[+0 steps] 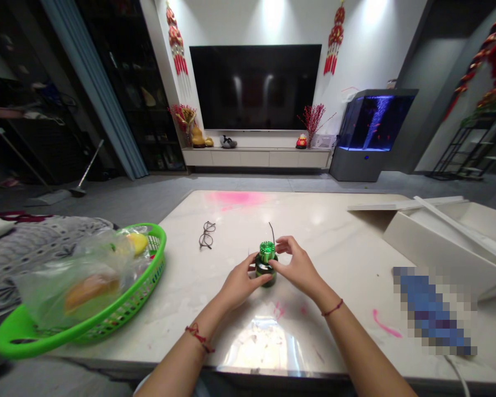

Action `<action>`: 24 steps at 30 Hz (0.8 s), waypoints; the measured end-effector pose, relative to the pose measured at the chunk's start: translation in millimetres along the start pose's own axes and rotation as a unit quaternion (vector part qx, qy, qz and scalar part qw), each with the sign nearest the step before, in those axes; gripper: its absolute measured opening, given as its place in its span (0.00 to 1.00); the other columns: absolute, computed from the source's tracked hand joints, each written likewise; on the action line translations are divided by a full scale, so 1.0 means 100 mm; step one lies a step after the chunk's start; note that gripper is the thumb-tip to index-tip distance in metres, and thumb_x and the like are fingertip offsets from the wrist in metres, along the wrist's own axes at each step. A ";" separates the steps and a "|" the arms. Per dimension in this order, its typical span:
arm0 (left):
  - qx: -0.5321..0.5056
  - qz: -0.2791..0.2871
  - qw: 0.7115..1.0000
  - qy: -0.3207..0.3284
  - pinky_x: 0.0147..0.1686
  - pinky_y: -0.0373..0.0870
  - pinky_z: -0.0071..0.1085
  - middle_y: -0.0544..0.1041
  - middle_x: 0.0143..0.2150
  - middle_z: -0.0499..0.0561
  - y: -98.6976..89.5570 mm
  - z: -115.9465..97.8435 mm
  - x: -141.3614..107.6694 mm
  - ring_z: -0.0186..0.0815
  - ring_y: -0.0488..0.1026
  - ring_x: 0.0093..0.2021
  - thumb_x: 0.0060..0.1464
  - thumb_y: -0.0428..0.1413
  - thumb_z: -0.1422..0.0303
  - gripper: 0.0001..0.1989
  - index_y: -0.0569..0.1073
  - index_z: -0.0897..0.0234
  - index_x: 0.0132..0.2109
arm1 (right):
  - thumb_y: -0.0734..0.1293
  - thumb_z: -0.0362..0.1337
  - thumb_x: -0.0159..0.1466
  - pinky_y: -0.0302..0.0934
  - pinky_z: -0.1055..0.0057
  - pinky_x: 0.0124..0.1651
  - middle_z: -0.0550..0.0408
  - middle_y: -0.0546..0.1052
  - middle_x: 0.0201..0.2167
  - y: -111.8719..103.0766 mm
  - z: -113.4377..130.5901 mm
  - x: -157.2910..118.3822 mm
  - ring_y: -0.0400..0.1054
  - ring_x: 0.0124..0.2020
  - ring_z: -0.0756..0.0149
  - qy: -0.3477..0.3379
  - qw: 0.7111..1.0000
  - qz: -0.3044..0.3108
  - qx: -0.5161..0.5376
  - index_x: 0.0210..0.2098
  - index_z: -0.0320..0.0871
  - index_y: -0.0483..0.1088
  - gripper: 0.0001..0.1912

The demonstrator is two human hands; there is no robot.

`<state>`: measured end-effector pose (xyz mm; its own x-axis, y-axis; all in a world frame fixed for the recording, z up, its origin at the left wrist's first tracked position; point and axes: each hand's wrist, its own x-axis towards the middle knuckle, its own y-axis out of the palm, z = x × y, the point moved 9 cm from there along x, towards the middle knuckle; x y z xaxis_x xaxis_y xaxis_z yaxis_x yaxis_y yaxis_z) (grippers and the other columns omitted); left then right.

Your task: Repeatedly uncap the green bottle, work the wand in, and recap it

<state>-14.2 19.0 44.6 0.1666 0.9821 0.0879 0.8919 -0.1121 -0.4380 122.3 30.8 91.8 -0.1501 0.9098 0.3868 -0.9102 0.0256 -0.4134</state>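
Note:
A small dark green jar (265, 275) with a shiny green top (267, 251) stands upright on the white marble table (231, 220). My left hand (243, 280) is wrapped round the jar from the left, thumb across its front. At the right side of the green top is my right hand (294, 266), thumb against the edge near the neck and fingers curved behind. A thin black stick or wire (271, 231) rises just behind the top; its lower end is hidden. Folded-open eyeglasses (207, 235) lie to the left of the jar.
On the left, a green basket (157, 259) holds plastic bags and food. A white box (446, 237) sits at the right, with a blurred blue item (432, 311) before it. Pink marks (386, 324) stain the table. Beyond are a television (256, 88) and a fish tank (367, 124).

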 end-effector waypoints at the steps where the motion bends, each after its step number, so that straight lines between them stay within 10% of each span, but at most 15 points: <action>1: 0.000 0.000 1.000 0.001 0.43 0.69 0.36 0.73 0.48 0.54 0.00 0.00 0.00 0.41 0.71 0.44 0.42 0.59 0.60 0.31 0.63 0.60 0.54 | 0.67 0.33 0.49 0.63 0.64 0.43 0.52 0.73 0.36 0.01 0.00 0.00 0.69 0.38 0.65 0.000 1.000 0.003 0.005 0.41 0.43 0.60 0.21; 24: -0.041 -0.005 0.999 -0.009 0.44 0.69 0.36 0.71 0.51 0.55 0.04 0.08 0.01 0.42 0.72 0.45 0.44 0.58 0.63 0.28 0.63 0.61 0.54 | 0.67 0.36 0.51 0.61 0.61 0.47 0.51 0.72 0.41 0.22 0.05 0.00 0.66 0.44 0.61 -0.006 0.999 0.023 -0.022 0.50 0.46 0.61 0.26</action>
<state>-13.9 21.3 35.3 0.1503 0.9858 0.0748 0.9249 -0.1135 -0.3629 100.7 29.2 87.0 -0.1952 0.9058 0.3762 -0.8842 0.0034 -0.4671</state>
